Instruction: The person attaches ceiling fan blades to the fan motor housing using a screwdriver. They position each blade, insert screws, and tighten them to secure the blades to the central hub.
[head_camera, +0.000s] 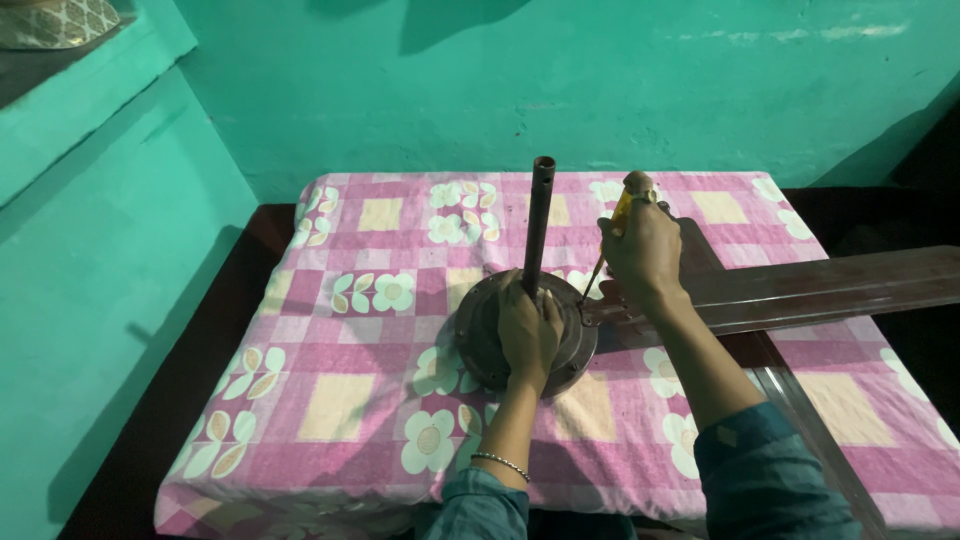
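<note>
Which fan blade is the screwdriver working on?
The upper blade, reaching right. The screwdriver tip meets its bracket at the motor; the other blade runs toward the camera.

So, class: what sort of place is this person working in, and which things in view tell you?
Probably a room in a home, not a workshop. The brown ceiling-fan motor lies on a pink floral-checked bedsheet over a mattress, against bare turquoise painted walls.
</note>
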